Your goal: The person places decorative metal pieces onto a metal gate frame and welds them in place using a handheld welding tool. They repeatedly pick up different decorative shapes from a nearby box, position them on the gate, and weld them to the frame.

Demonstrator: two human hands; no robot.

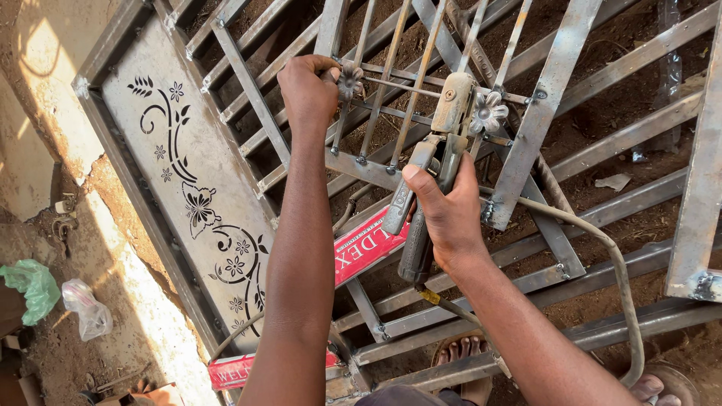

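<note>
We are gripping the welding electrode holder (432, 180) in our right hand (451, 218), fingers clamped round its handle, its head lying against the bars of the steel gate frame (526, 135), just left of a metal flower ornament (489, 113). The holder's cable (602, 240) is running off to the right of the holder and curving down over the frame's lower rails.

Our left hand (308, 90) is closing tight on a second flower ornament (350, 79), left of the holder, pressing it against the thin vertical bars. Both hands are well apart, each clamped on its own item.

The gate frame is lying flat over bare dirt ground (624, 45). Left of the holder, the frame is carrying a sheet panel (162, 188) with a cut-out vine and flower pattern. Below the holder, a red electrode box (361, 252) is sitting under the rails; whether the red piece at the panel's lower end belongs to it, we cannot tell.

Further left of the panel, a green plastic bag (30, 289) and a clear bag (86, 308) are lying on the ground. Below the holder, bare toes (466, 349) are showing under the frame's bottom rail.
</note>
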